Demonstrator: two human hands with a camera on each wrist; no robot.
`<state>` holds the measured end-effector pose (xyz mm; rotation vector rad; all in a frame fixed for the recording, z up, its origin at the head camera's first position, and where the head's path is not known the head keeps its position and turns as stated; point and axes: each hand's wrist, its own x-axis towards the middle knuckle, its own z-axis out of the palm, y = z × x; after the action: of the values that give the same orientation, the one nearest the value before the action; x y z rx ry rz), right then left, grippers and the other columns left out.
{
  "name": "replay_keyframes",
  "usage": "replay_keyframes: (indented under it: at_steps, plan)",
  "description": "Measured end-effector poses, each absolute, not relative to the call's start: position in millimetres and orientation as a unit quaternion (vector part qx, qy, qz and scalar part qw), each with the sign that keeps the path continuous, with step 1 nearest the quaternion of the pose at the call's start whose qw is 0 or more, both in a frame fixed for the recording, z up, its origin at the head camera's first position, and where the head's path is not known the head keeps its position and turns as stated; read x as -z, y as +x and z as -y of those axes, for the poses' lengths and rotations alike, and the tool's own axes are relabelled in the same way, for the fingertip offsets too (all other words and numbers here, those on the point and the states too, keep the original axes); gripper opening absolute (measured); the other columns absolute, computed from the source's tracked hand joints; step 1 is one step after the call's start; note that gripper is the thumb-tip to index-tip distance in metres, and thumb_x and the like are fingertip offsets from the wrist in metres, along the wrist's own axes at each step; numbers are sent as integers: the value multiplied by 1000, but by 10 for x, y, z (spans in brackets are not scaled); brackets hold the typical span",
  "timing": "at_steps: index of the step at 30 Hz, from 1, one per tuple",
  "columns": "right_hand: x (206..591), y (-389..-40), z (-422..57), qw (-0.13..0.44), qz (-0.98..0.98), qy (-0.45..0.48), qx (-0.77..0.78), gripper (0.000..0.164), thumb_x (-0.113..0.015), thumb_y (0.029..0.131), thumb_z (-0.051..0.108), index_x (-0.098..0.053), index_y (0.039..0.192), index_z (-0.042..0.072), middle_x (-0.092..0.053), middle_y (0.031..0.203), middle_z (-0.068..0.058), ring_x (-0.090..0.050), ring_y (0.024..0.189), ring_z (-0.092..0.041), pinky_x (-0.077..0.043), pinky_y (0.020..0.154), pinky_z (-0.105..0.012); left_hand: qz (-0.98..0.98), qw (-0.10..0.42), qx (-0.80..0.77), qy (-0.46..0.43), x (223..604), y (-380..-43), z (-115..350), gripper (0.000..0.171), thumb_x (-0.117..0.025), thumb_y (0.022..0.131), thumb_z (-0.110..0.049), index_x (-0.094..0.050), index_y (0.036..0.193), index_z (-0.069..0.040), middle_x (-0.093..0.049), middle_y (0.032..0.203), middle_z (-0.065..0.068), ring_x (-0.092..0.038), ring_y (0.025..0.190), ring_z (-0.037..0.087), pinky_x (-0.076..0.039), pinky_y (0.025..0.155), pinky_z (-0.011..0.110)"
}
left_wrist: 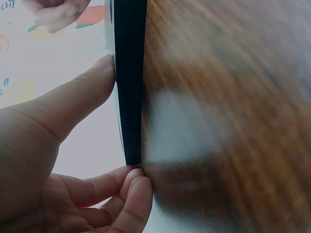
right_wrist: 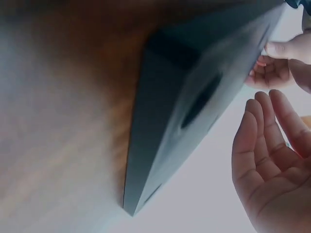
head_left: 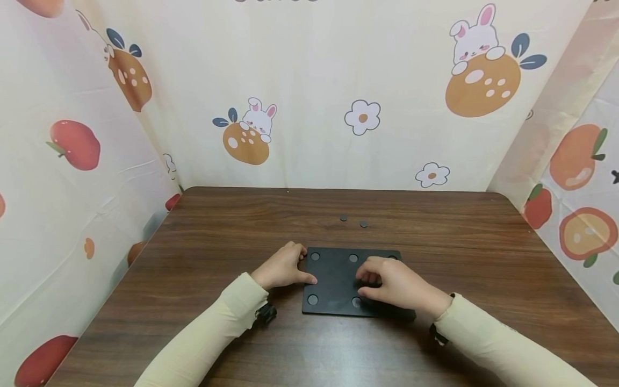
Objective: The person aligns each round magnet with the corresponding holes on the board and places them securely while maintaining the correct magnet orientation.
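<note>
A flat black rectangular plate (head_left: pixel 335 280) lies on the table, with several round recesses or discs of a greyer tone along its long sides. My left hand (head_left: pixel 286 267) holds its left end, the thumb on the upper face near the edge and the curled fingers (left_wrist: pixel 133 194) against the far corner. Over the plate's right half hovers my right hand (head_left: pixel 394 282), hiding part of it. In the right wrist view the right fingers (right_wrist: pixel 265 141) are loosely bent, apart from the plate, and nothing shows between them.
Two small dark discs, a left one (head_left: pixel 344 217) and a right one (head_left: pixel 364 224), lie on the brown wooden table (head_left: pixel 232 220) beyond the plate. Cloth curtains (head_left: pixel 309 140) printed with fruit, rabbits and flowers stand behind the table and at both sides.
</note>
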<state>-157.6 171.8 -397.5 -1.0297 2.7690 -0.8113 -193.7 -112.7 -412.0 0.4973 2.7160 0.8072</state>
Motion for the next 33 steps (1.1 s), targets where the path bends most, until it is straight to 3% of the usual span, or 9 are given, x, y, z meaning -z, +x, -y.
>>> replay_keyframes:
  at_steps: [8,16,24,33]
  plan:
    - [3897,-1787,-1804,16,-903,-265,337,27,-77,85,25,-70,108,12,-68,97,3,-61,84,-7,-53,74,-28,-936,134,-281,167,4109,-1928,1134,72,-86,74,-38,-57,127,2,-56,118,13,-55,104,23,-50,91,39]
    - [3863,-2057,-1902,-16,-901,-204,383,29,-75,88,29,-69,112,15,-69,99,-1,-62,87,-14,-54,79,-31,-936,134,-280,167,4106,-1924,1131,72,-86,74,-38,-57,127,2,-56,118,13,-55,104,23,-50,91,39]
    - [3897,-2322,-1936,-23,-891,-179,417,38,-73,89,29,-65,120,8,-69,106,-7,-63,94,-19,-53,83,-31,-935,136,-283,167,4098,-1922,1130,72,-86,75,-37,-57,128,2,-56,119,14,-55,105,24,-50,92,40]
    - [3923,-2548,-1900,-8,-888,-152,434,38,-72,90,28,-63,124,13,-66,113,-9,-63,99,-23,-52,88,-40,-935,139,-280,168,4097,-1913,1137,72,-85,75,-37,-56,128,2,-56,120,14,-55,106,24,-50,92,40]
